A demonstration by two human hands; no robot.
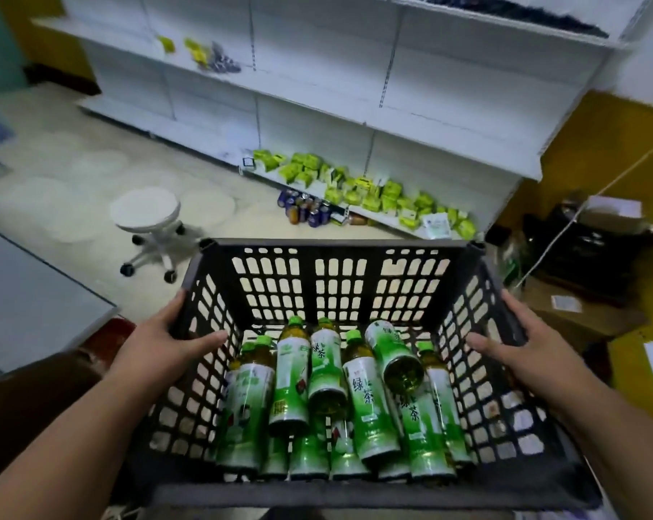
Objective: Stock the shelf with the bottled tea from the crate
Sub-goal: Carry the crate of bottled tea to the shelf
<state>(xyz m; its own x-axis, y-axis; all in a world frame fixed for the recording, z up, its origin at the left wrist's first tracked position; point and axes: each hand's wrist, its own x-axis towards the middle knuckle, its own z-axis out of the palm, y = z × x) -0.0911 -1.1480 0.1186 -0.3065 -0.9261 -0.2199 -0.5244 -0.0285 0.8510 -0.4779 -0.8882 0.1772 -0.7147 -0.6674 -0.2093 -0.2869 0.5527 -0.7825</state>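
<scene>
Bottled tea [332,388] in hand-held crate [340,279] — stool [148,219], shelf [355,106] beyond.

Dim, even indoor light; strong wide-angle warp.
The white metal shelving [317,88] bows and blurs toward the edges, while the green-labelled tea bottles [366,388] show soft glare.

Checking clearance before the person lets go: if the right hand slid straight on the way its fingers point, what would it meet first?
The right hand, gripping the crate wall, points inward and left. It would probably meet the tilted tea bottle first, though depth is unclear.
</scene>
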